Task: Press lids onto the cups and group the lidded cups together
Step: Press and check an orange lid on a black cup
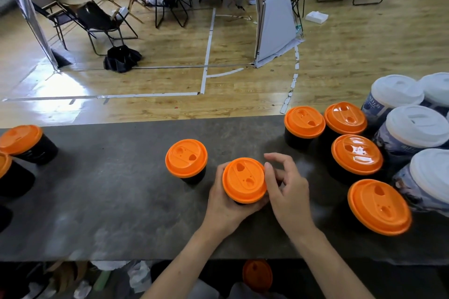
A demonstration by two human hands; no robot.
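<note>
Both bare forearms came in from the near edge. The left hand (227, 201) gripped the lidded cup (244, 179) from its near-left side, fingers wrapped underneath. The right hand (288, 189) sat just right of it, fingers loosely curled, thumb touching the rim.

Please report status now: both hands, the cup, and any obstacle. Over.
Left hand grips black cup with round orange plastic lid, lid on. Right hand thumb touches lid rim. Way to orange-lidded cup group at right is free.
</note>
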